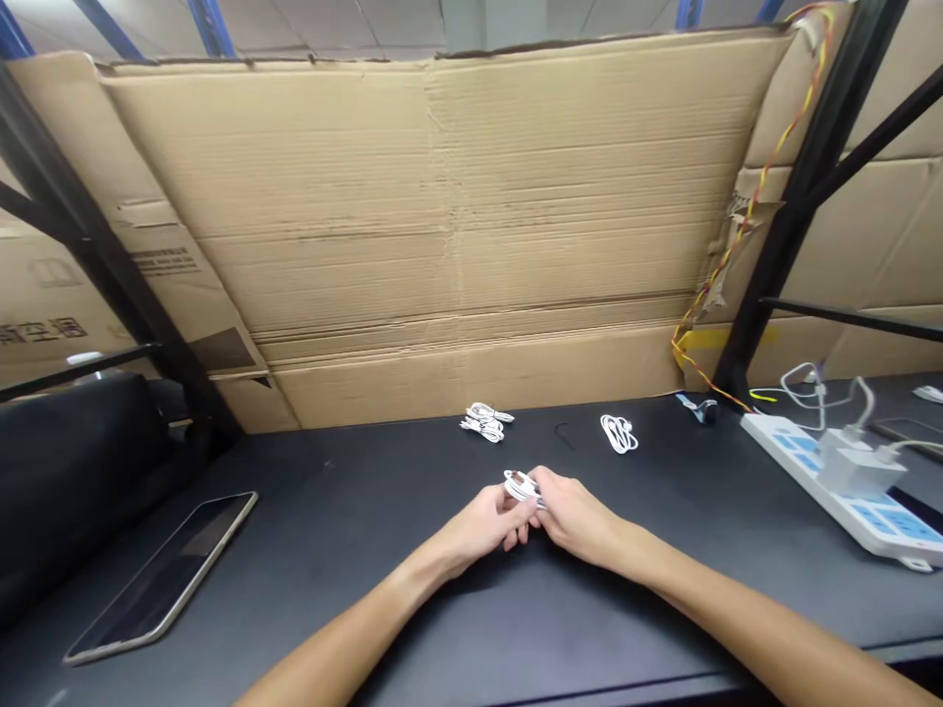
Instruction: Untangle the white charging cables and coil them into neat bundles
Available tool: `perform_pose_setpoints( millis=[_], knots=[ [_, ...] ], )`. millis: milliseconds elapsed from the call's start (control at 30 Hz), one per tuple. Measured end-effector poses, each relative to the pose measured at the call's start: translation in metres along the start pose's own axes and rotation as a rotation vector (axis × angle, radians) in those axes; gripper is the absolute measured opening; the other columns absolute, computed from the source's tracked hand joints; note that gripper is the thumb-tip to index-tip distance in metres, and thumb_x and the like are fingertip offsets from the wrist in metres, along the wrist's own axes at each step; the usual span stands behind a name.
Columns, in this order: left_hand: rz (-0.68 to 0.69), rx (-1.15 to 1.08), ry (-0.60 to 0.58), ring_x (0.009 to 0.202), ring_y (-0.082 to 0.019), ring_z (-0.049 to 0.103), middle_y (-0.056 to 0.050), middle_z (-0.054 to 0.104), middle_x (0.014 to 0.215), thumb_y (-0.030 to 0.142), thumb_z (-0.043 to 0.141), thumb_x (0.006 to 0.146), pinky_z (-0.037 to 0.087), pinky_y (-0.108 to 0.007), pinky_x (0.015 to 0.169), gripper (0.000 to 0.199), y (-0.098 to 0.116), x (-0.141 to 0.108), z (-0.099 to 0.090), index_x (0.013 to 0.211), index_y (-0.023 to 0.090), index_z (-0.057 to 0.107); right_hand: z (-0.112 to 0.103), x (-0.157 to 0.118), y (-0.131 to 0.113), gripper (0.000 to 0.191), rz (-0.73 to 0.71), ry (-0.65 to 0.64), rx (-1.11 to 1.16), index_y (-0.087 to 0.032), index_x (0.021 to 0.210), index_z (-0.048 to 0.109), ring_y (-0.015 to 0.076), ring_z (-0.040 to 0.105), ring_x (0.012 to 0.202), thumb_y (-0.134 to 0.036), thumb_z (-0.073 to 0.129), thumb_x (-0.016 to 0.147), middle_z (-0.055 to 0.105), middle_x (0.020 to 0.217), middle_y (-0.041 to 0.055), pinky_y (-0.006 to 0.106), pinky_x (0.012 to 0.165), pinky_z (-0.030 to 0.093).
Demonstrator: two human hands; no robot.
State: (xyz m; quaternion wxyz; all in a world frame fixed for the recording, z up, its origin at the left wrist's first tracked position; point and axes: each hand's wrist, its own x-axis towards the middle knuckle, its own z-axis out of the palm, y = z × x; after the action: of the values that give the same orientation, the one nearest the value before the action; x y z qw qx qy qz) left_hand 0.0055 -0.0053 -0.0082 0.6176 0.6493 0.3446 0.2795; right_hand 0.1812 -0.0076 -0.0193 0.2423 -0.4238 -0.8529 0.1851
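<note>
A white cable [520,485], wound into a small coil, is held between both hands above the black table. My left hand [486,525] is closed on the coil's near left side, thumb against it. From the right, my right hand [575,513] grips the other end, its fingers partly hiding the coil. Beyond the hands lies a bunch of white cables [486,422], close to the cardboard. One more coiled white cable [619,433] rests farther right, with a thin dark strip [564,435] between the two.
A cardboard panel [457,226] stands along the table's back edge. On the left lies a phone [166,579] beside a black bag [74,481]. A white power strip [847,486] with plugged-in chargers occupies the right, near a small strap-like item [698,407] and a twisted red-yellow wire [766,177].
</note>
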Motion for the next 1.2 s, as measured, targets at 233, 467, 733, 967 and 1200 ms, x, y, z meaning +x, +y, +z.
perform_pose_setpoints(
  millis=[233,467,733,967,1200],
  knots=[
    [-0.03,0.099,0.01,0.046,-0.007,0.043,0.0,0.058,0.057,0.041,0.059,0.079,0.034,-0.02,0.049,0.032,-0.005,0.004,-0.001,0.071,0.011,0.065,0.005,-0.002,0.004,0.01,0.007,-0.053,0.107,-0.02,0.086,0.04,0.0137,0.055,0.065,-0.011,0.039,0.083,0.058,0.077,0.0016,0.025,0.059,0.04],
    [0.007,0.062,0.023,0.048,-0.008,0.048,-0.003,0.063,0.061,0.038,0.058,0.08,0.035,-0.018,0.048,0.029,-0.006,0.004,-0.006,0.074,0.011,0.066,-0.01,0.0,0.005,0.005,-0.098,-0.11,0.309,-0.02,0.085,0.046,0.0137,0.054,0.074,-0.02,0.041,0.087,0.058,0.085,0.0015,0.025,0.07,0.043],
    [0.062,0.355,0.17,0.044,-0.01,0.053,-0.002,0.066,0.062,0.039,0.046,0.085,0.034,-0.019,0.044,0.034,-0.001,0.002,0.0,0.081,0.014,0.068,-0.004,0.004,0.007,0.018,0.007,-0.003,0.308,-0.019,0.083,0.049,0.0133,0.054,0.068,-0.023,0.035,0.092,0.06,0.08,0.0021,0.025,0.066,0.043],
    [0.173,0.575,0.282,0.051,-0.014,0.058,-0.001,0.063,0.051,0.036,0.046,0.086,0.042,-0.023,0.059,0.034,0.001,-0.002,0.005,0.075,0.015,0.07,0.012,0.005,0.009,0.016,0.157,0.077,0.111,-0.019,0.077,0.044,0.012,0.05,0.055,-0.018,0.035,0.09,0.058,0.069,0.0026,0.024,0.053,0.034],
    [-0.059,0.044,0.023,0.059,-0.016,0.064,-0.015,0.069,0.086,0.054,0.052,0.082,0.044,-0.023,0.048,0.047,-0.006,0.005,-0.002,0.083,0.008,0.065,0.013,0.002,0.009,0.013,0.09,0.003,0.064,-0.019,0.079,0.04,0.0096,0.042,0.048,-0.017,0.034,0.09,0.053,0.063,-0.0002,0.022,0.047,0.029]
  ],
)
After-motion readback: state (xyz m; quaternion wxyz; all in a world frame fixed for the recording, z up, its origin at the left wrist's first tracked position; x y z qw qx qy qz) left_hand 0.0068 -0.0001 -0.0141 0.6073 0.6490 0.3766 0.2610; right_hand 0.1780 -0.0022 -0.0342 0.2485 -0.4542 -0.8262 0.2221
